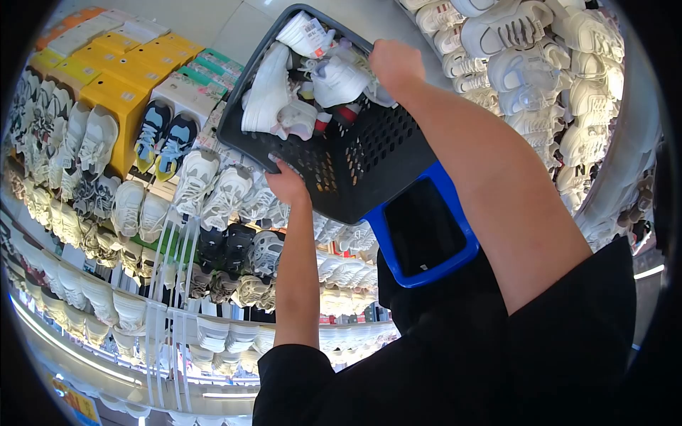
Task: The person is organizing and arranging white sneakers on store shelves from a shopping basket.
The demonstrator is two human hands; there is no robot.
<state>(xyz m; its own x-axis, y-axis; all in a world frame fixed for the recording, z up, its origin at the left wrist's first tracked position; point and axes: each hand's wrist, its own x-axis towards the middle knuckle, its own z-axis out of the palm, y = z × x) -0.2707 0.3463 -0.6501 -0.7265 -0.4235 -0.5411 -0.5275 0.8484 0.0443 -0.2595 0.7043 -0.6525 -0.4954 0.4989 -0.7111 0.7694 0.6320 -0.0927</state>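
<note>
Black basket (387,160) held at both side rims, shoes at far end

Head view: the perforated basket was tilted in front of the body. The left hand (286,181) grasped the left rim, thumb showing at the edge, remaining fingers partly hidden. The right hand (398,65) was clenched over the opposite rim, farther out. Basket wall lay directly against both grips; its body spanned the space between them.

Contents: light-coloured shoes (341,79), heaped toward the far end, one bearing a white label (312,32). The heap sat just beside the right hand and beyond the left. Near end of the basket showed bare perforated plastic. A blue handle (433,277) extended from that end toward the black clothing.

Surroundings: yellow boxes (117,96) stood at left, with blue-and-yellow shoes (165,138) beside them. Rows of mostly pale display shoes (518,64) appeared on both sides. Pale floor (241,21) was visible past the far rim.
</note>
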